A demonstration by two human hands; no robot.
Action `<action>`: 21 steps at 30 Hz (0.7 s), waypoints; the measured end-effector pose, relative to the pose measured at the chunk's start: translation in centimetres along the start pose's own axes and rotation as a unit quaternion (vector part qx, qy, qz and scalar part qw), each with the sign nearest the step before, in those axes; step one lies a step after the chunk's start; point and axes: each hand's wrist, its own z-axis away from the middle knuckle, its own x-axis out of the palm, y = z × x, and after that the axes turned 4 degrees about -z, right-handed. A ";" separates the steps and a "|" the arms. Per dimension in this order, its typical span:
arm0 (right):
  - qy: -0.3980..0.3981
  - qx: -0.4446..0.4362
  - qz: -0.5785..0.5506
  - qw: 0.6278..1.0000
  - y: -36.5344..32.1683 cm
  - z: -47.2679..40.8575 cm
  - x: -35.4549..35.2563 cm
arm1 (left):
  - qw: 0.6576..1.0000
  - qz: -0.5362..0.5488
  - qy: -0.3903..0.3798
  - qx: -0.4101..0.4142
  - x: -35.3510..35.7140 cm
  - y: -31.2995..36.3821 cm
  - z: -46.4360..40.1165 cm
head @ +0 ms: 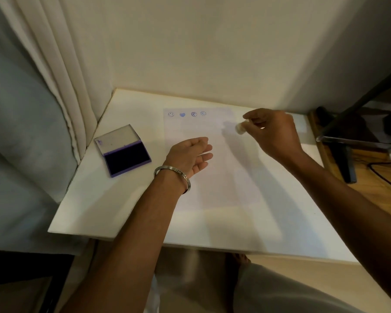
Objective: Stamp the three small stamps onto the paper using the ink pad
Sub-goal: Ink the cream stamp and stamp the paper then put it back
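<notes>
Indoors, white table [127,211] against cream wall [190,41], curtain [54,53] left, paper [212,168] centred.

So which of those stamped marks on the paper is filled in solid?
The heart, second from the left; the other three are outlined round marks.

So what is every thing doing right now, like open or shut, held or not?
ink pad: lid open, on the table
paper: flat, four blue stamp marks along its far edge
small stamp: pinched in the right hand
left hand: open, resting on the paper
</notes>
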 end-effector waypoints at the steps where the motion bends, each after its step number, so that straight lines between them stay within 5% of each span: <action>1: -0.010 0.001 -0.019 1.000 -0.8 0.5 0.4 | 1.000 0.011 -0.011 0.006 0.0 0.0 0.1; 8: -0.075 -0.028 -0.093 0.992 -4.3 2.7 4.3 | 0.994 0.094 -0.046 0.015 -0.6 0.3 0.4; 21: -0.074 -0.047 -0.143 0.986 -7.1 2.4 6.2 | 0.975 0.213 0.058 0.006 -2.5 1.0 0.0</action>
